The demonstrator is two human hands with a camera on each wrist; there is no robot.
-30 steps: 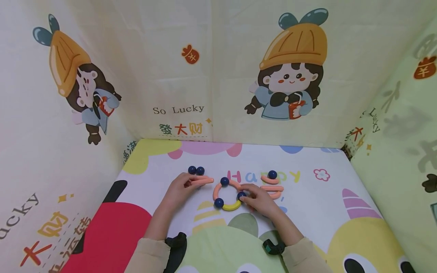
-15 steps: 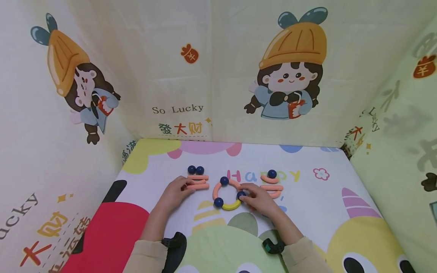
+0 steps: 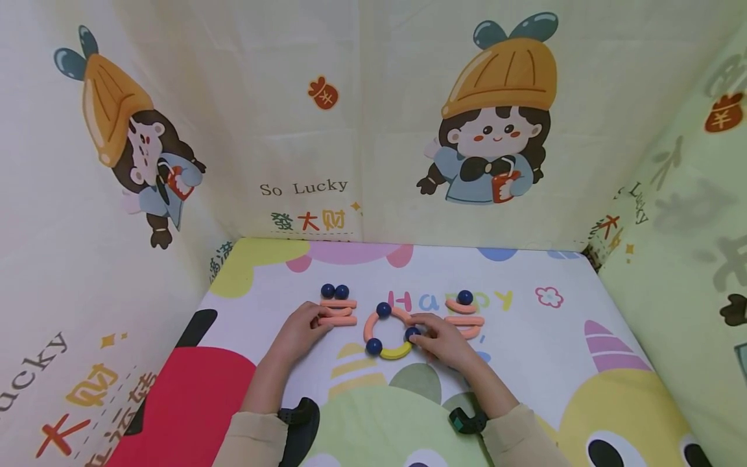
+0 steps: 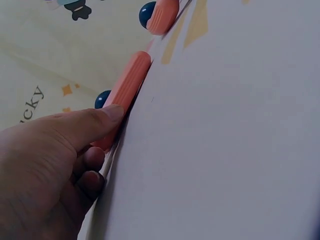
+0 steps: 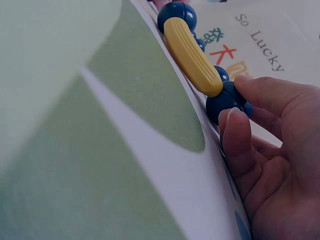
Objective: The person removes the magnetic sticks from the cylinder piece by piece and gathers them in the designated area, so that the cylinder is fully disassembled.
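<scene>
In the head view my left hand (image 3: 301, 329) is at a set of pink rods (image 3: 345, 321) lying side by side. The left wrist view shows its thumb on the nearest pink rod (image 4: 131, 80), other fingers curled at the rod's end. Two dark blue balls (image 3: 335, 291) sit just beyond these rods. Nearer the middle lies a ring of curved pink rods, a curved yellow rod (image 3: 396, 351) and dark blue balls (image 3: 383, 310). My right hand (image 3: 446, 338) pinches the ring's right-hand ball (image 5: 225, 102) between thumb and forefinger, at the yellow rod's end.
Right of the ring lie several more pink rods (image 3: 463, 321), straight and curved, with one dark blue ball (image 3: 465, 298) behind them. A cartoon-printed cloth (image 3: 525, 285) covers the table. Printed curtains (image 3: 385, 149) rise at the back and both sides.
My left hand has shifted left and slightly nearer, bringing its pink rods into line with the others below the two balls; the nearest rod then slid a little left. The right hand stays put.
</scene>
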